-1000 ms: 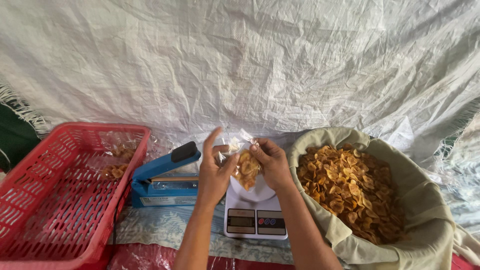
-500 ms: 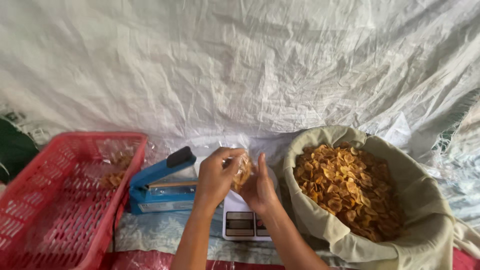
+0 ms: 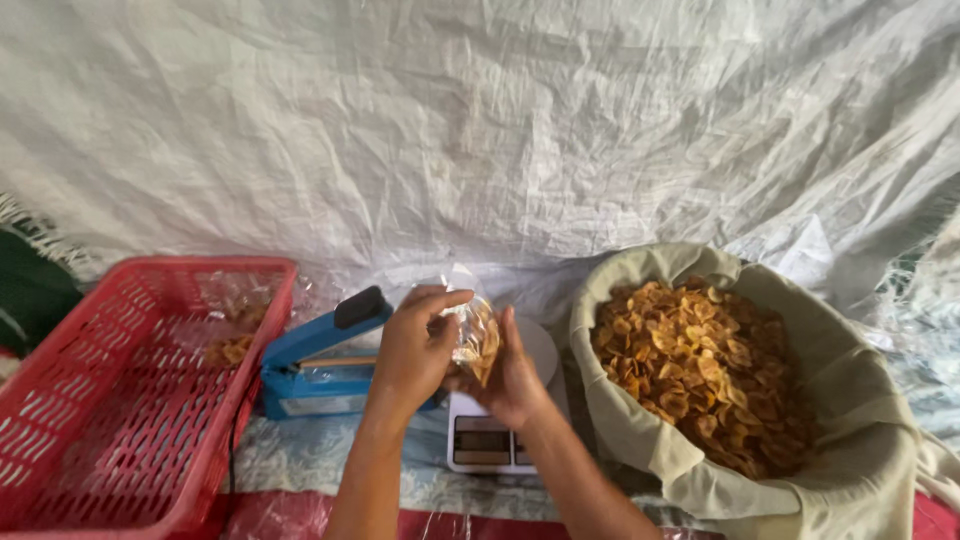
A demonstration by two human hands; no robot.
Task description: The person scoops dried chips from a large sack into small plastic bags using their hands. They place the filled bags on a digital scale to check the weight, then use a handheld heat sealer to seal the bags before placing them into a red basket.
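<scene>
Two hands: meeting at frame centre, over white scale [image 3: 500, 435]
Left hand [image 3: 415, 350]: fingers pinching top of clear chip bag [image 3: 477, 338]
Right hand [image 3: 515, 375]: cupped behind bag, fingers pressed together
Bag: between palms, long axis upright
Lower right: cloth-lined basket of chips [image 3: 860, 400]

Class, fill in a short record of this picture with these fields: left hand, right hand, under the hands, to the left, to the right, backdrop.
left hand: left hand grips the small clear bag of chips
right hand: right hand supports the same bag
under the hands: white scale
to the left: blue heat sealer, then red basket with filled bags
to the right: cloth-lined basket of loose chips
backdrop: white sheet
</scene>
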